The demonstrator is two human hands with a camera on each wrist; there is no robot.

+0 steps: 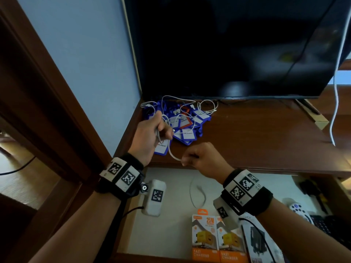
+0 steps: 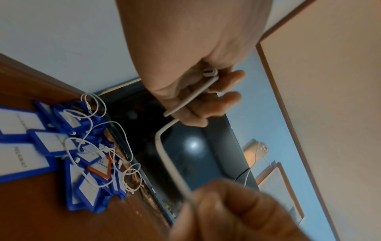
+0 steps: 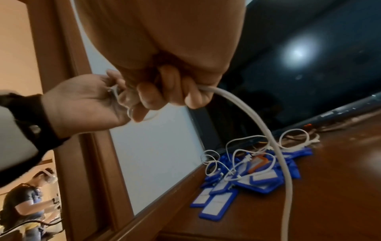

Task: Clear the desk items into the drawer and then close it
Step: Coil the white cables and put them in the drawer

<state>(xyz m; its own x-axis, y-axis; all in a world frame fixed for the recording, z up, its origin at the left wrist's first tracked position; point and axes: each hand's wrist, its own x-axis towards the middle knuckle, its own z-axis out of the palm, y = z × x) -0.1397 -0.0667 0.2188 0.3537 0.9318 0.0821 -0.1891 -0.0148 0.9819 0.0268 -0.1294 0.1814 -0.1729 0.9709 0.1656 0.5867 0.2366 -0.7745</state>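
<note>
Only the head view shows the open drawer point(image 1: 167, 179) at 6 o'clock below the desk point(image 1: 256, 141): inside lie a white cable loop point(image 1: 197, 194), 2 orange charger boxes point(image 1: 218, 242), a dark box point(image 1: 260, 242) and a remote point(image 1: 300, 211). Only the right wrist view shows a person point(image 3: 26, 200) past the door frame at 8 o'clock. The left hand point(image 1: 150, 137) curls its fingers round a folded grey cable point(image 1: 171, 152); the right hand point(image 1: 203, 158) pinches its other end. Blue tags point(image 1: 182, 126) and thin white cables point(image 1: 180, 105) lie heaped on the desk at 12 o'clock, under the TV point(image 1: 228, 46).
</note>
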